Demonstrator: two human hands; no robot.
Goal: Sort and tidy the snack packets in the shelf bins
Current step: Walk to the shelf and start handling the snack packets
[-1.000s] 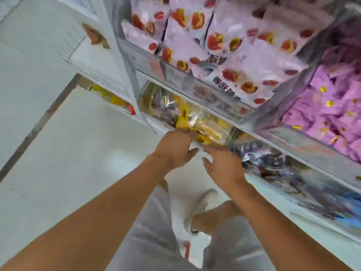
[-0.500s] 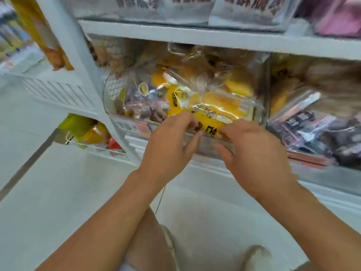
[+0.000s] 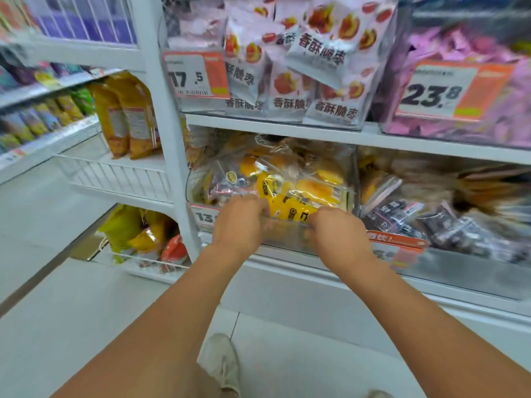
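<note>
Snack packets: clear-wrapped yellow cake packets (image 3: 290, 193) lie heaped in the clear plastic shelf bin (image 3: 287, 237) on the lower shelf, under the white jujube bags (image 3: 287, 73).
Left hand: left hand (image 3: 240, 222) is at the bin's front lip, fingers curled onto the front packets.
Right hand: right hand (image 3: 339, 237) is likewise curled over the lip, touching a yellow-and-black packet (image 3: 296, 212); whether either hand truly pinches a packet cannot be told.
Risk: slippery wrappers piled above the lip could slide out onto the floor if the front packet is tugged.
Change: view has lifted since half a second ago; both hands stay at that bin's front.
</note>
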